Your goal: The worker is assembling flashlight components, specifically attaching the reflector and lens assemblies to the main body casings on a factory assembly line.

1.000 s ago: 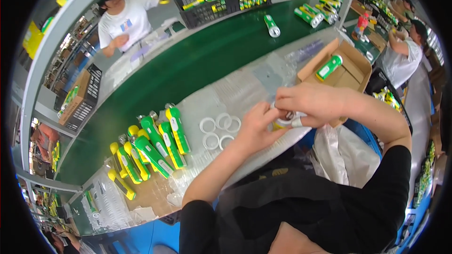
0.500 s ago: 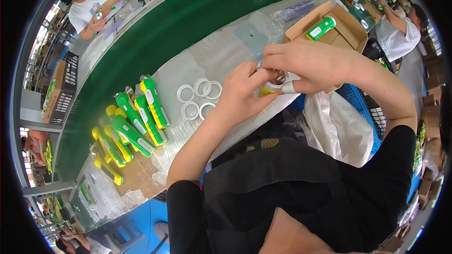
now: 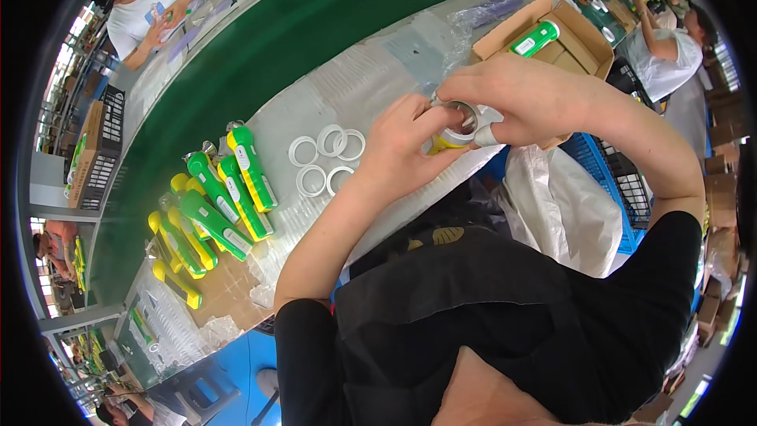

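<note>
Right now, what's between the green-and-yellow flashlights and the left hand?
White rings, two of them overlapping, on the bench between the flashlights and the left hand. Shows in the head view.

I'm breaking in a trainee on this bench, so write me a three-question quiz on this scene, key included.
1. True or false: a green flashlight lies in the cardboard box.

2. What lies between the left hand and the cluster of green-and-yellow flashlights?
A. a red bottle
B. white rings
C. a blue crate

3. Is the round piece with yellow on it held in one hand or both?

Key:
1. True.
2. B.
3. Both: the left hand and the right hand have their fingers on it.
</note>
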### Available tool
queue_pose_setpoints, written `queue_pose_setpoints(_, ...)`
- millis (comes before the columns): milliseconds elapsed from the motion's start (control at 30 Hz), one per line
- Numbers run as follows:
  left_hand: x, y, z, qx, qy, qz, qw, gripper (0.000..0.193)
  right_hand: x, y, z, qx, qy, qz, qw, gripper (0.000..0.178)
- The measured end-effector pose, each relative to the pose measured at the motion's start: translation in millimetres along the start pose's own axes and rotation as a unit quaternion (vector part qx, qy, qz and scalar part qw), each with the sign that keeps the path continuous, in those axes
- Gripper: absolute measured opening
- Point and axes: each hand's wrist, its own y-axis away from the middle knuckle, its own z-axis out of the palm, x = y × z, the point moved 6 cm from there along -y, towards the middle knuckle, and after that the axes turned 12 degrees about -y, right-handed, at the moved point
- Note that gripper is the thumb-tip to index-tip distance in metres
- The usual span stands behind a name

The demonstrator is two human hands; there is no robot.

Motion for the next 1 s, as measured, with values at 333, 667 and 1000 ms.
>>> queue_pose_setpoints(333, -0.4, -1.7, -0.9, -0.014, -0.003, -0.003, 1.000, 0.038, 5.4, -8.8, 3.0, -0.007, 0.004, 0.064, 0.998, 0.026)
queue_pose_setpoints(667, 5.9, 2.1, 1.9, 0.025, -0.041, -0.018, 0.999, 0.034, 12.1, -9.0, 8.9, 0.103, 0.015, 0.138, 0.985, 0.030)
queue_pose_setpoints(1000, -1.5, 3.2, -2.3, 0.025, 0.006, -0.036, 0.999, 0.029, 18.3, 0.1, 11.3, 0.116, 0.023, 0.005, 0.993, 0.037)
